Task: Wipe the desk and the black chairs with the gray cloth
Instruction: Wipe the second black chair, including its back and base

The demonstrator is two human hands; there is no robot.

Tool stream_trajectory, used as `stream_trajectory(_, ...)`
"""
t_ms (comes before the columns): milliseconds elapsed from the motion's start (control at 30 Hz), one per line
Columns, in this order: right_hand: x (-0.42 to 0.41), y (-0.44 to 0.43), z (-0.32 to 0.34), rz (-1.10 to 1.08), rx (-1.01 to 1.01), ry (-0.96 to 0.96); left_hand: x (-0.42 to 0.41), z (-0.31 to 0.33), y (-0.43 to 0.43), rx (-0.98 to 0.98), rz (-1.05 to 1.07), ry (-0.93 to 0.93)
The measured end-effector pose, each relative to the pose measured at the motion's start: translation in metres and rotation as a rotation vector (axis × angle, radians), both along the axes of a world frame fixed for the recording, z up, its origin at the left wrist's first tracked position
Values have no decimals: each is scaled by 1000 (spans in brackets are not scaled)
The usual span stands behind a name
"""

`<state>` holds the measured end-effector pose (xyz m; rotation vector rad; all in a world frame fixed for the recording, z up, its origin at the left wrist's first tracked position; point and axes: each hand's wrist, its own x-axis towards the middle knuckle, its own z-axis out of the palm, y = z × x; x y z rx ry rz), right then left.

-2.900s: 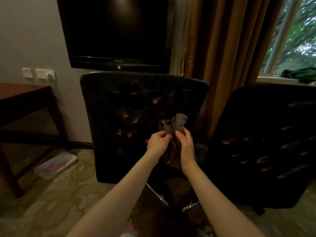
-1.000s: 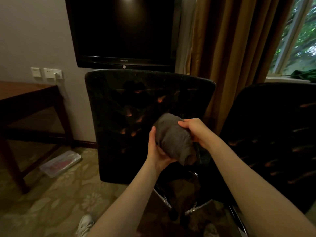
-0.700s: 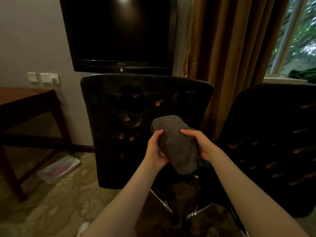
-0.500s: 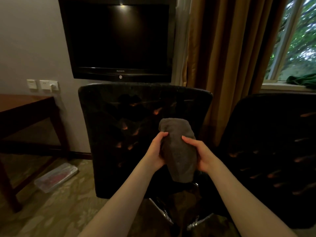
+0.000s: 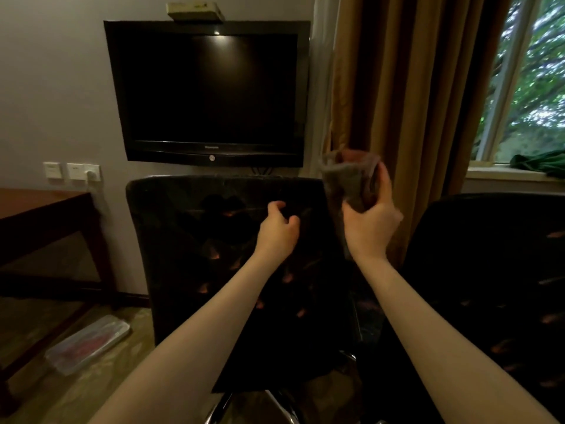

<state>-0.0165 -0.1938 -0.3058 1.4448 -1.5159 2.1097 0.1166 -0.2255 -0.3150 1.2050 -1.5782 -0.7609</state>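
Note:
A black chair [image 5: 189, 240] faces me with its backrest in the middle of the view. A second black chair [image 5: 495, 270] stands to its right. My right hand [image 5: 371, 221] grips the folded gray cloth [image 5: 347, 182] at the top right corner of the first chair's backrest. My left hand [image 5: 278, 229] hovers in front of that backrest with loosely curled fingers and holds nothing. The brown desk [image 5: 39, 209] shows at the left edge.
A black television [image 5: 208, 93] hangs on the wall above the chair. Brown curtains [image 5: 412, 87] and a window [image 5: 532, 78] lie to the right. A clear plastic box [image 5: 88, 342] lies on the patterned carpet under the desk. Wall sockets [image 5: 72, 172] sit left of the chair.
My left hand has let go of the cloth. My right hand has lifted the cloth up and right to the backrest's top corner. The view has tilted upward.

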Motion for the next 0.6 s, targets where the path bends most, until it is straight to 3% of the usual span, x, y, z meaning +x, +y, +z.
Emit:
stream_trajectory(100, 12, -26, 15, -214, -220, 286, 18, 8, -3, -203, 85, 25)
stream_trajectory(200, 28, -59, -1, -248, -278, 718, 43, 9, -9, -430, 266, -17)
stream_trajectory(267, 43, -75, -24, -326, -268, 901, 59, 8, -12, -539, 364, -106)
stream_trajectory(400, 61, -92, -46, -369, -274, 796, 87, 14, -27, -634, 385, -353)
stream_trajectory(500, 62, -97, -52, -378, -333, 848, 98, 17, -39, -577, 432, -569)
stream_trajectory(600, 64, -103, -57, -403, -381, 877, 100, 15, -46, -602, 484, -527)
